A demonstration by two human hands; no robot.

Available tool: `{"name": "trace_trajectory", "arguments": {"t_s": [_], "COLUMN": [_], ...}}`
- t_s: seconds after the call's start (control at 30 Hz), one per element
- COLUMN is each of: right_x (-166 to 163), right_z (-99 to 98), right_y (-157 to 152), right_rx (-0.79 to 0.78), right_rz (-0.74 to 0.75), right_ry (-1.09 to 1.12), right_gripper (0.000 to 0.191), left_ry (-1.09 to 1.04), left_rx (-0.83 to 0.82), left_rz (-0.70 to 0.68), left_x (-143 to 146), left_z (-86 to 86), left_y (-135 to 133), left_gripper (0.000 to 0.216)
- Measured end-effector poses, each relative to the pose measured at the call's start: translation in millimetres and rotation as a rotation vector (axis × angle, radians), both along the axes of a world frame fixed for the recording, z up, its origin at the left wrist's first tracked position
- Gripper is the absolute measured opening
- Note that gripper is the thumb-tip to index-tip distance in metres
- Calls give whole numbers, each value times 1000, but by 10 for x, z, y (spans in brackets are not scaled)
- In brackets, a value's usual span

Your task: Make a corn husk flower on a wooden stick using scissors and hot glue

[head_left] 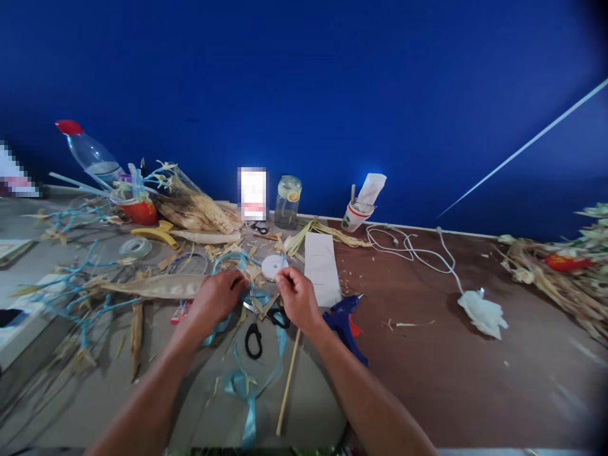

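Both my hands work close together above the scissors. My left hand [220, 294] is closed, fingertips pinched; light blue ribbon passes beside it, but what it grips is too small to tell. My right hand [300, 296] is also closed in a pinch, touching or nearly touching a white spool [273, 268]; its held thing is hidden. Black-handled scissors [253, 342] lie between and below the hands, blades partly covered by scraps. A curled light blue ribbon [249, 405] trails toward the front edge. Below my right hand lies a thin wooden stick [289, 384].
A blue glue gun [345, 323] and white paper [321, 269] lie right of my hands. Behind stand a glass jar [287, 206], a white cup [355, 217] and dried stalks [199, 209]. Blue-wrapped twigs [85, 316] spread left. A white cable [413, 247] crosses the brown tabletop.
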State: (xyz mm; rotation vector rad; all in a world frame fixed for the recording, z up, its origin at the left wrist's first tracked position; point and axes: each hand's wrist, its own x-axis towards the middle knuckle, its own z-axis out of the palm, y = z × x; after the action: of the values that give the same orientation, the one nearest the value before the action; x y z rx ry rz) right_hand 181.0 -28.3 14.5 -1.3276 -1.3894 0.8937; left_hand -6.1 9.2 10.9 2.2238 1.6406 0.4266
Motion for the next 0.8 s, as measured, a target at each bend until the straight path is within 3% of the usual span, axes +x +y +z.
{"name": "trace_trajectory", "arguments": {"t_s": [0.23, 0.43, 0.8], "right_x": [-15, -14, -14], "right_z": [-46, -85, -88], "right_y": [1, 5, 2], "right_rx": [12, 23, 21], "right_rz": [63, 65, 54], "right_ry": [-57, -86, -83], "right_gripper": [17, 16, 17], "left_ry": [-116, 19, 133], "left_rx": [201, 186, 168], "left_rz": [49, 56, 92], "left_x": [-14, -12, 12], "left_z": [34, -92, -172], "left_y": [0, 27, 47], "left_gripper": [23, 27, 38]}}
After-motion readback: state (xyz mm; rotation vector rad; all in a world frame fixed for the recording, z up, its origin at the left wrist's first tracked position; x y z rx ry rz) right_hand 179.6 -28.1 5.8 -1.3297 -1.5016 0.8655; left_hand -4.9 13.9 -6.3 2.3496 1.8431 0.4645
